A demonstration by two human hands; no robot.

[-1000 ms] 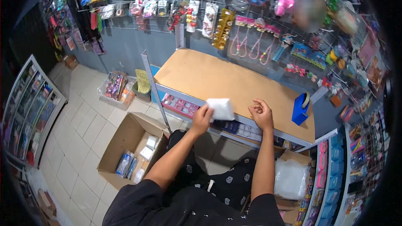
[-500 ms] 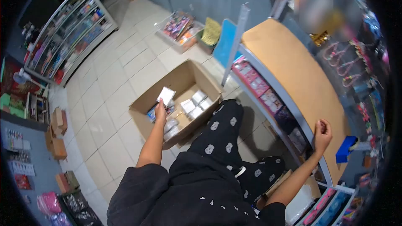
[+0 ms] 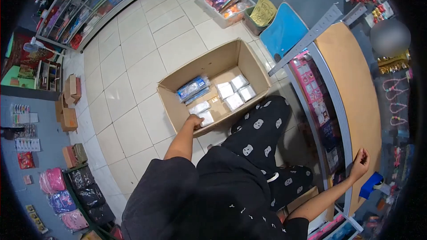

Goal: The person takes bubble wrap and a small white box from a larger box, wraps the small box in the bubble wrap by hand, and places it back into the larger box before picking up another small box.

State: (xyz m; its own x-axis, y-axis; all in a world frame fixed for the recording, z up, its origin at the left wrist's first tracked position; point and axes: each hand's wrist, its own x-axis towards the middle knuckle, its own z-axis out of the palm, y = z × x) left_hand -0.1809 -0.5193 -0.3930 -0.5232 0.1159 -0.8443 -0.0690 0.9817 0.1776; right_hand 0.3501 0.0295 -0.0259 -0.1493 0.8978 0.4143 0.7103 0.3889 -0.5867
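Note:
Inside an open cardboard box (image 3: 165,90) on the floor, my left hand (image 3: 194,122) is closed on the edge of a white packet (image 3: 206,118). Another white packet (image 3: 200,107) lies just beyond it. Several white packets (image 3: 234,102) sit grouped on the box's right side, and blue clear-wrapped packs (image 3: 192,88) lie against the far left wall. My right hand (image 3: 361,162) rests at the edge of the wooden tabletop (image 3: 351,66), its fingers loosely curled and nothing visible in them. A blue tape dispenser (image 3: 371,185) is close by it.
Beyond the box stand a clear bin of colourful goods (image 3: 224,6) and a blue chair (image 3: 283,31). A shelf of pink packs (image 3: 311,89) runs under the tabletop. A glass display case (image 3: 98,6) is at the far left; small cartons (image 3: 69,118) line the left wall.
My left hand has lowered from above the box with the white packet, bringing it to the near left corner. My right hand stays at the tabletop edge. The view has shifted.

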